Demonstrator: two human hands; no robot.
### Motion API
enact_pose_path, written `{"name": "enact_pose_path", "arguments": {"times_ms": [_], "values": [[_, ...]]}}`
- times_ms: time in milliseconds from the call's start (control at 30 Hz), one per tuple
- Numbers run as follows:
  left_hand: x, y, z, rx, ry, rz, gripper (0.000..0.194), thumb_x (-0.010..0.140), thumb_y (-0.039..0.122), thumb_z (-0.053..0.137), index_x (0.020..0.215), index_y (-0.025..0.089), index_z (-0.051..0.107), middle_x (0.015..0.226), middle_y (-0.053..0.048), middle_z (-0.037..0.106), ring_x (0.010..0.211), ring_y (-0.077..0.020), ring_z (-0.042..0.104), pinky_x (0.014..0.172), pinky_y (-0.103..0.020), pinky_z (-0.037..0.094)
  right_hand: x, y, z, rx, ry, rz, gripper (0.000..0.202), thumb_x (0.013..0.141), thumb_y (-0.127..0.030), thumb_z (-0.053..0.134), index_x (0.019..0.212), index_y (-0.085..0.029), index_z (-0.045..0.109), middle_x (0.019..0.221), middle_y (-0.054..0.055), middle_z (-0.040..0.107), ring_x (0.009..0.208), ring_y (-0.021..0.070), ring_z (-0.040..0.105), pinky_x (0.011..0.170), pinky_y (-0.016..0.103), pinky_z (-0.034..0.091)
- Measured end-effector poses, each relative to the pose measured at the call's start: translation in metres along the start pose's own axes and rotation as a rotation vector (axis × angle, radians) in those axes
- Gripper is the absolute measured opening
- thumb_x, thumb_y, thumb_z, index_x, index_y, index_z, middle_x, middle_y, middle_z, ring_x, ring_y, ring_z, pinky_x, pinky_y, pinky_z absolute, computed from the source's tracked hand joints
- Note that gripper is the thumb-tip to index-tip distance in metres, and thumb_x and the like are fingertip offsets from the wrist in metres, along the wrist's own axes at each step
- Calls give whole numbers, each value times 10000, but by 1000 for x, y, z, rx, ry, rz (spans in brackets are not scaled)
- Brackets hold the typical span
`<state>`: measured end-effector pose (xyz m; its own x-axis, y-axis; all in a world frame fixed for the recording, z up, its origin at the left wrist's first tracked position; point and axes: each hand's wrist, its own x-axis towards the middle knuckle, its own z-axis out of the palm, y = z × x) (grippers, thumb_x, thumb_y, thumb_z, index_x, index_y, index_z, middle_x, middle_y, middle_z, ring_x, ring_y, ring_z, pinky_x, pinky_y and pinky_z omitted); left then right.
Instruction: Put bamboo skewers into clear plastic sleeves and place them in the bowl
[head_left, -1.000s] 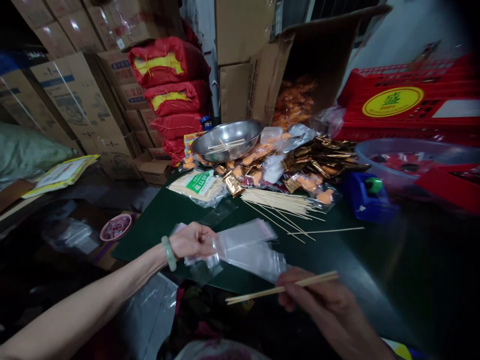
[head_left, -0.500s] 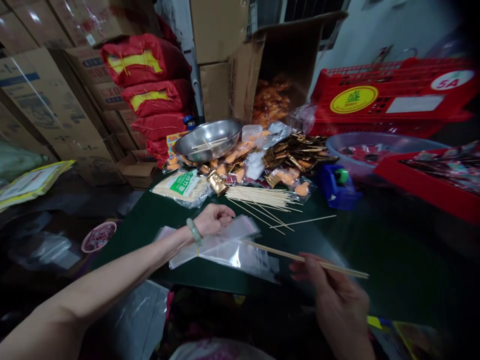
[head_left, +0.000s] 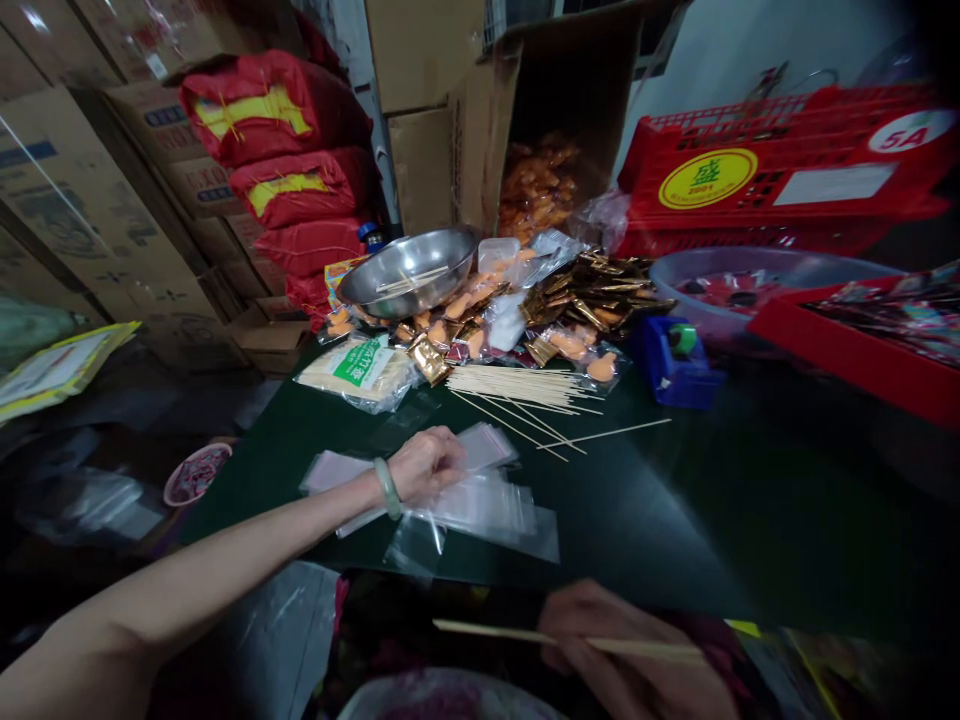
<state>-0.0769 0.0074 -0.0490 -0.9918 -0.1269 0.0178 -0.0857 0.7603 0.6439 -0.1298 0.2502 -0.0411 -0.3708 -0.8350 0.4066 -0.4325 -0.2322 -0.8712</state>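
The left hand (head_left: pixel 429 462) is resting on a fanned heap of clear plastic bags (head_left: pixel 491 508), its fingers curling inward; whether it is pinching one, I cannot tell. A pale green bangle (head_left: pixel 388 488) is circling that wrist. The bags are lying on the dark green desk (head_left: pixel 622 490), spreading out on both sides of the left hand. The right hand (head_left: pixel 626 618), blurred, is hovering beyond the desk's near edge, closing its thumb and fingers on a pale stick (head_left: pixel 487 630); blur is hiding whether a second is lying against it. The stick is pointing leftward out of the grip.

Ahead of the left hand, a loose pile of sticks (head_left: pixel 517 386) is lying to the right of a green-labelled packet (head_left: pixel 361 370). Behind these, a metal bowl (head_left: pixel 412 270) is sitting beside gold wrappers (head_left: pixel 589 290). Ahead of the right hand, a blue tape dispenser (head_left: pixel 679 375) is standing.
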Motion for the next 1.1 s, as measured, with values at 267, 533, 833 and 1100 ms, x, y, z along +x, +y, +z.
{"name": "enact_pose_path", "arguments": {"times_ms": [267, 533, 833, 1100], "values": [[11, -13, -1, -390, 14, -263, 206, 728, 283, 552, 686, 97, 629, 630, -34, 564, 527, -112, 475, 491, -211, 365, 6, 23, 43, 47, 247, -83, 200, 791, -97, 495, 873, -221, 629, 792, 46, 641, 707, 140, 618, 611, 219, 506], [2, -30, -19, -479, 231, -395, 192, 769, 228, 437, 874, 114, 549, 781, -44, 560, 651, -105, 518, 505, -181, 389, 6, 30, 21, -82, 640, 74, 129, 811, -180, 501, 820, -212, 625, 759, 38, 619, 647, 153, 601, 574, 263, 506], [-44, -15, -27, -154, 104, -449, 88, 649, 131, 504, 697, 115, 577, 567, 20, 513, 520, -79, 419, 482, -176, 317, 3, 49, 12, -195, 672, 119, 130, 810, -249, 508, 790, -175, 613, 742, 43, 623, 553, 134, 592, 515, 246, 512], [-22, 6, -20, -684, -168, -572, 426, 727, 495, 510, 775, 79, 591, 624, -48, 606, 376, -49, 404, 345, -171, 218, -12, 33, -2, -272, 758, 272, 160, 807, -309, 515, 793, -180, 609, 677, 25, 623, 578, 148, 590, 594, 248, 493]]}}
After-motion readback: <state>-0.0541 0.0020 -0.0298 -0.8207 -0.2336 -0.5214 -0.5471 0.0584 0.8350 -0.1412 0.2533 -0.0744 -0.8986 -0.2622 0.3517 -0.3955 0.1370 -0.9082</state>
